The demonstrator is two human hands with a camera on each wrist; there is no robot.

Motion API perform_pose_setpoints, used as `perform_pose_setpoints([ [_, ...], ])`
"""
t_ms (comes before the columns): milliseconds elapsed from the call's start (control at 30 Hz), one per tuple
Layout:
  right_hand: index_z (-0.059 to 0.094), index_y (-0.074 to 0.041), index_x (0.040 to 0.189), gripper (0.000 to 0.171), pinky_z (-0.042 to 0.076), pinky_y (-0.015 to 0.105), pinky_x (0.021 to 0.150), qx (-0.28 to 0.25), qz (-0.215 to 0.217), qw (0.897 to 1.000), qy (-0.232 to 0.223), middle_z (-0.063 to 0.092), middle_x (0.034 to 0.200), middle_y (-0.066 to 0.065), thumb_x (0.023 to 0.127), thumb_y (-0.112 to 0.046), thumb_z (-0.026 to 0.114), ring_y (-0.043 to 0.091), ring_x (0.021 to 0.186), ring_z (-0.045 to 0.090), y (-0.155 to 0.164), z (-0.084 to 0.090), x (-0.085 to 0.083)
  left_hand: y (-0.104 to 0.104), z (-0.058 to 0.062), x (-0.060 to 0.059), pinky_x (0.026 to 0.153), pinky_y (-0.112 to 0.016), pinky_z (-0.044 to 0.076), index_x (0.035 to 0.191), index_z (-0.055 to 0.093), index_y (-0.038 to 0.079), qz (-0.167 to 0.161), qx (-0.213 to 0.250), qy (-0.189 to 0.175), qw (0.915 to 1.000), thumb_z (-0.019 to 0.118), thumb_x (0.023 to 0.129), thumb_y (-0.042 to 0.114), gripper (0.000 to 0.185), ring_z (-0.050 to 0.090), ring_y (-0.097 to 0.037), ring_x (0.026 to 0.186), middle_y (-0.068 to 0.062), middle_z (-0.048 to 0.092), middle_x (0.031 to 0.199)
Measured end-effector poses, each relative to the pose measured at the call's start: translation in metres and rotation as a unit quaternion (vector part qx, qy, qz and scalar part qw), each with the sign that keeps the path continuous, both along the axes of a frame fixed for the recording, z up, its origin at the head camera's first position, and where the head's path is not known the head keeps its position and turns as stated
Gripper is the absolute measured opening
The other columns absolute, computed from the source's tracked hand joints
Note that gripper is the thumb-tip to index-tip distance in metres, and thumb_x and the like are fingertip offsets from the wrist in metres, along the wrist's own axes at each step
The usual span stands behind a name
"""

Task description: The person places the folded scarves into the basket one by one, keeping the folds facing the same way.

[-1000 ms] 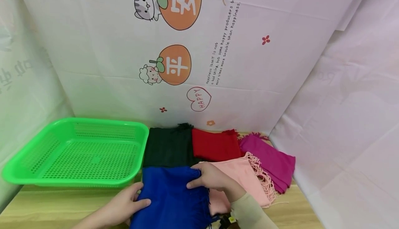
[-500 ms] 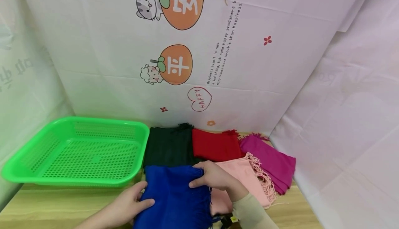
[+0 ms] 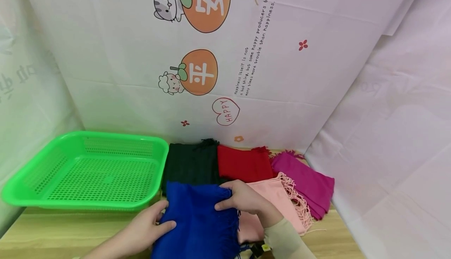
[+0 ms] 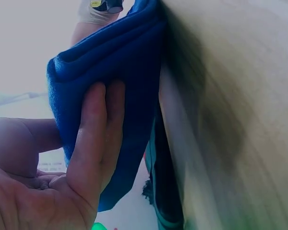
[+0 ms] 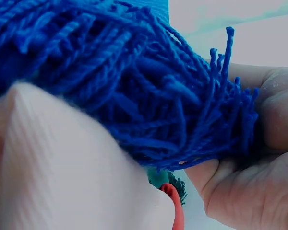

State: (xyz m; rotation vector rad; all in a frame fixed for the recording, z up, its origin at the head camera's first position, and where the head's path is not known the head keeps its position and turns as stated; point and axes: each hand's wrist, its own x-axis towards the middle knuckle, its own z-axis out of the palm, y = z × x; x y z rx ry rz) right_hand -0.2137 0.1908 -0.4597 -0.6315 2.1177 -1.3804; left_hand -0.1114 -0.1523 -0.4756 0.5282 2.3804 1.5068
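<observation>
Both hands had a grip on the folded blue scarf (image 3: 197,220): the left hand (image 3: 146,227) pinched its left edge, thumb on top and fingers (image 4: 98,139) underneath, and the right hand (image 3: 243,200) clamped its upper right corner, with the blue fringe (image 5: 149,96) bunched against the palm in the right wrist view. The scarf sat at the near edge of the wooden tabletop (image 3: 53,231), about 6 o'clock in the head view, and in the left wrist view its left side looked lifted a bit off the wood. Just beside it at 3 o'clock lay the light pink scarf (image 3: 278,200), partly under the right wrist and its beige sleeve (image 3: 285,239). At 12 o'clock from the blue one was the dark green scarf (image 3: 190,165), touching or nearly so, then the red scarf (image 3: 243,163) next to that, and the magenta scarf (image 3: 306,180) out at roughly 2 o'clock. The green perforated basket (image 3: 21,196) sat at 10 o'clock, its right rim just beside the dark green scarf. Behind everything hung a white cloth backdrop (image 3: 299,94) with cartoon prints.
</observation>
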Motion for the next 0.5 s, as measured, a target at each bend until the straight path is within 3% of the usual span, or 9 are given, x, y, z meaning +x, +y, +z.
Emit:
perform_pose_setpoints([
  [133, 0.083, -0.011, 0.122, 0.024, 0.064, 0.035, 0.088, -0.006, -0.002, 1.000, -0.001, 0.083, 0.107, 0.007, 0.098, -0.011, 0.087, 0.024, 0.096, 0.077, 0.000, 0.001, 0.000, 0.001, 0.004, 0.001, 0.076, -0.030, 0.058, 0.138, 0.059, 0.003, 0.004, -0.007, 0.018, 0.9998, 0.075, 0.109, 0.026, 0.040, 0.074, -0.009, 0.093, 0.000, 0.079, 0.106],
  [267, 0.083, -0.011, 0.123, 0.026, 0.064, 0.036, 0.089, -0.016, -0.003, 1.000, -0.001, 0.083, 0.109, 0.008, 0.098, -0.012, 0.087, 0.026, 0.098, 0.078, 0.001, 0.002, -0.001, 0.000, 0.010, 0.001, 0.072, -0.030, 0.057, 0.133, 0.059, 0.005, 0.003, -0.002, 0.008, 1.0000, 0.074, 0.110, 0.026, 0.035, 0.072, -0.010, 0.086, 0.001, 0.078, 0.100],
  [500, 0.082, -0.011, 0.125, 0.027, 0.065, 0.038, 0.092, -0.035, -0.006, 0.999, 0.000, 0.083, 0.112, 0.009, 0.099, -0.011, 0.087, 0.026, 0.101, 0.078, 0.000, 0.002, -0.001, -0.004, 0.019, 0.000, 0.073, -0.031, 0.060, 0.141, 0.056, 0.002, 0.006, 0.004, -0.013, 0.9999, 0.072, 0.111, 0.028, 0.043, 0.076, -0.016, 0.089, -0.003, 0.079, 0.107],
])
